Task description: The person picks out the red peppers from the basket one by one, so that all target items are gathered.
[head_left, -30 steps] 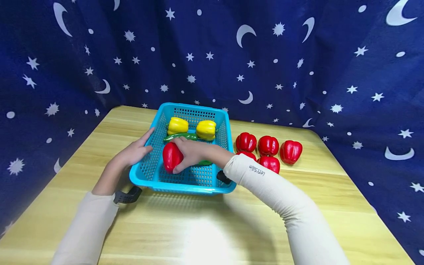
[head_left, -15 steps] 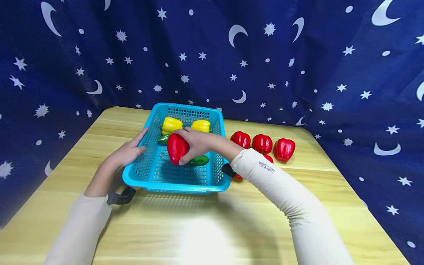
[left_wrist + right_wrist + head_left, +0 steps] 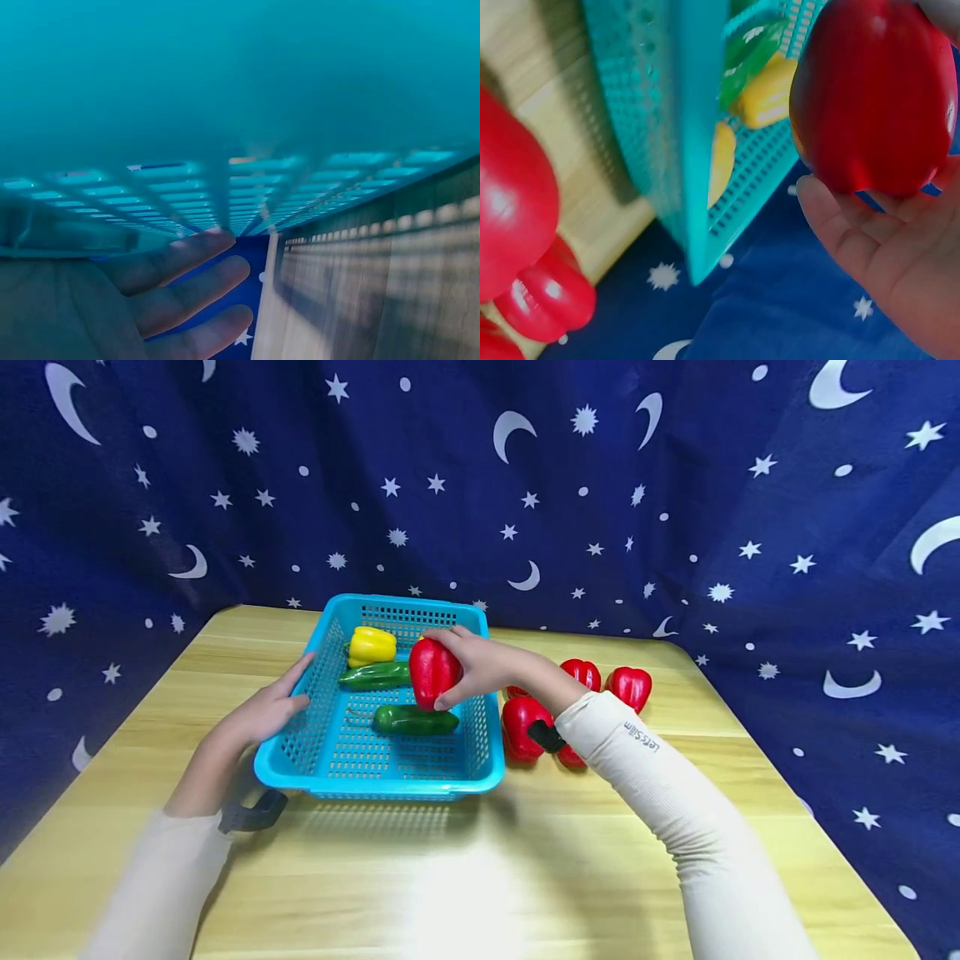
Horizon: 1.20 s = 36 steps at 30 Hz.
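Observation:
My right hand [image 3: 480, 666] grips a glossy red bell pepper [image 3: 432, 673] above the right half of a blue plastic basket [image 3: 378, 787]. The right wrist view shows thumb and fingers around the same pepper. Inside the basket lie a yellow bell pepper [image 3: 372, 646] and two long green peppers, one at the front [image 3: 414, 720] and one farther back [image 3: 375, 676]. A second yellow pepper [image 3: 721, 163] is mostly hidden behind the held one in the head view. At the basket's left side rests my left hand [image 3: 266, 710], its fingers [image 3: 196, 290] extended along the outer wall.
Several red bell peppers [image 3: 522, 727] are grouped on the wooden table [image 3: 360, 877] just right of the basket, partly covered by my right forearm. A dark blue curtain [image 3: 450, 468] with moons and stars hangs behind the table.
My right hand has lifted the red pepper from low in the basket and carried it rightward, uncovering the front green pepper. The left hand stays at the basket's side. The head view has shifted slightly right.

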Available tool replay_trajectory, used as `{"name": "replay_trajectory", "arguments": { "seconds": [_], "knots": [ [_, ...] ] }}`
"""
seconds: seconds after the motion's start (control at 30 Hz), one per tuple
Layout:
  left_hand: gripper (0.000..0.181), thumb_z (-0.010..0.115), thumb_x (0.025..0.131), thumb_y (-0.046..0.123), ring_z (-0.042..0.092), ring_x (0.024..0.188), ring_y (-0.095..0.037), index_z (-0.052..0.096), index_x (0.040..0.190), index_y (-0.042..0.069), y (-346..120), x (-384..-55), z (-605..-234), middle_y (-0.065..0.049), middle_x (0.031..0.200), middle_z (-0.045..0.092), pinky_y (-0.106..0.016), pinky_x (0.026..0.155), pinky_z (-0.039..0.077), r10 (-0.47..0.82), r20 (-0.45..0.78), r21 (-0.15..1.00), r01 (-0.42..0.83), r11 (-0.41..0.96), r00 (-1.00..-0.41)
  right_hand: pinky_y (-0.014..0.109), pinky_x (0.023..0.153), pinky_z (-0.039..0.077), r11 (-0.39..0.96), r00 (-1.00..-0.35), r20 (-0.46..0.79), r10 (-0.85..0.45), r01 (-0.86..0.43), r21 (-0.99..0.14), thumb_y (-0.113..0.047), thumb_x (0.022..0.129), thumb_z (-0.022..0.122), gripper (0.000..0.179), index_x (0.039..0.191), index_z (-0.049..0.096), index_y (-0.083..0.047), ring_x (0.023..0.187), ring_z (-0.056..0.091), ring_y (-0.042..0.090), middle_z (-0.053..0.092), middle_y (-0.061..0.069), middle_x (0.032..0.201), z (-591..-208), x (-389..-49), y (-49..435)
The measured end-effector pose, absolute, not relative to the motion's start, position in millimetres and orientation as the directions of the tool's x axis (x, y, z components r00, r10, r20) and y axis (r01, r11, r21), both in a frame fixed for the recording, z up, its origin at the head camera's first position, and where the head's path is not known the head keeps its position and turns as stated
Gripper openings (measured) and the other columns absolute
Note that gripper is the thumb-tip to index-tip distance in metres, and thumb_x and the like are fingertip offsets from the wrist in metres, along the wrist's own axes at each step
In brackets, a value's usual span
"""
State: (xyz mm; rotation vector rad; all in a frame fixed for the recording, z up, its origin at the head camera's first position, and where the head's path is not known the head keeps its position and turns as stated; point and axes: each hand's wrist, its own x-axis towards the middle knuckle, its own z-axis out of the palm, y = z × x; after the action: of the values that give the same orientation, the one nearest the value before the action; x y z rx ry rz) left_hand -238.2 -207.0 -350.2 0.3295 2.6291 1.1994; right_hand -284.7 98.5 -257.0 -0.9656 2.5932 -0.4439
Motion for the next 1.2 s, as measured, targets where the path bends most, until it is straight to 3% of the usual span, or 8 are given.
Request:
{"name": "replay_trajectory", "arguments": {
  "seconds": [0.8,1.2],
  "knots": [
    [0.069,0.03,0.093,0.011,0.01,0.129,-0.057,-0.016,0.145,0.016,-208.6,-233.3,-349.4,-0.027,0.149,-0.009,-0.071,0.097,0.022,0.284,-0.142,0.756,0.081,0.649,-0.948,0.04,0.083,0.053,0.745,-0.791,-0.187,-0.582,-0.427,-0.513,-0.028,0.067,0.078,0.096,0.143,0.02,-0.018,0.117,0.043,0.029,0.036,0.011,0.131,-259.2,-289.3,180.0],
    [0.069,0.03,0.092,0.01,0.01,0.129,-0.058,-0.014,0.145,0.014,-203.7,-237.1,-348.6,-0.028,0.149,-0.008,-0.071,0.097,0.02,0.299,-0.115,0.757,0.112,0.644,-0.947,0.044,0.084,0.052,0.775,-0.828,-0.182,-0.53,-0.385,-0.502,-0.028,0.069,0.077,0.093,0.143,0.021,-0.017,0.115,0.045,0.034,0.034,0.014,0.132,-256.3,-285.7,235.0]
  ]
}}
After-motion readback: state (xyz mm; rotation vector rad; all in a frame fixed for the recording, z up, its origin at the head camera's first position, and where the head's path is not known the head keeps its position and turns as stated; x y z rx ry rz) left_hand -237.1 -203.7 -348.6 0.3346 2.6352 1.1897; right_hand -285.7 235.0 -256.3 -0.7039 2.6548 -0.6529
